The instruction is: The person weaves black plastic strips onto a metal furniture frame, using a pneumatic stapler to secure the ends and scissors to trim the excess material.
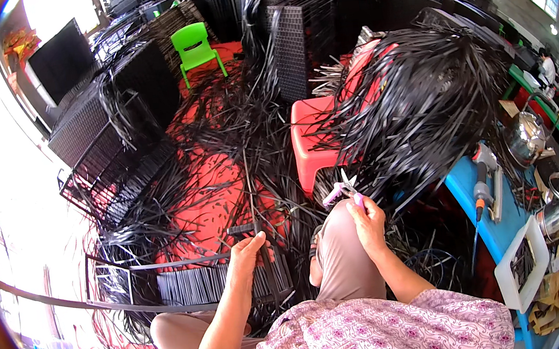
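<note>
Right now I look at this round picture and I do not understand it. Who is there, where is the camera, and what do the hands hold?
No machine is here: a person sits and works with bare hands. The camera sits on the person's head and looks down, so straight edges bend. The left hand grips a thin black strip standing upright over a woven black panel. The right hand holds small pink-handled cutters. Loose black strips cover the red floor. A red plastic stool stands ahead, a green chair farther back.

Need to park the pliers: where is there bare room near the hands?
Bare red floor between the black woven panels and red stool. Crowded: strips by the right hand, blue bench.
</note>
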Motion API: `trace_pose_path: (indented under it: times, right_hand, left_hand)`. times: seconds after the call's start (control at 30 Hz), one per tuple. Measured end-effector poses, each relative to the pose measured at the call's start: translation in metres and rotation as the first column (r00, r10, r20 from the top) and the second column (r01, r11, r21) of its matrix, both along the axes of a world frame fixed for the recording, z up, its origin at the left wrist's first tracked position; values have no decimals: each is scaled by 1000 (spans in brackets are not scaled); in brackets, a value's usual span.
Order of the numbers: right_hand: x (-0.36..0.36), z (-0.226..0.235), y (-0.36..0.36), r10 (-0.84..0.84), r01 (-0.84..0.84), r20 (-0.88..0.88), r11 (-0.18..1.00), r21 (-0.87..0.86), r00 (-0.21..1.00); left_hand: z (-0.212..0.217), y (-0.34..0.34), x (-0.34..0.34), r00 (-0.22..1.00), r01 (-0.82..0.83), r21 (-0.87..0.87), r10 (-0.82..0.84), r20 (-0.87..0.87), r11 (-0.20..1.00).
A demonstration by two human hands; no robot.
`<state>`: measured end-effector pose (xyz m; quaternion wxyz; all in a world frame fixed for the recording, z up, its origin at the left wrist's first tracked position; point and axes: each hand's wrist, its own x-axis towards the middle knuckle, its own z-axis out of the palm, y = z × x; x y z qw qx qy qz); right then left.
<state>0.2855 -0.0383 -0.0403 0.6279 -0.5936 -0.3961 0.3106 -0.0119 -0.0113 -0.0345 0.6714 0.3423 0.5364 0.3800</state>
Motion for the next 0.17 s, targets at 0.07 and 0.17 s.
trace_pose_path:
  times: [0.07, 0.17]
  right_hand:
    - [-4, 9, -1, -25, 23, 130, 1000, 15, 991]
    - [0, -21, 11, -69, 57, 159, 995, 79, 985]
  left_hand:
    - [3, 2, 1, 999, -8, 7, 8, 32, 1000]
    - [14, 8, 14, 999, -31, 142, 29, 17, 989]
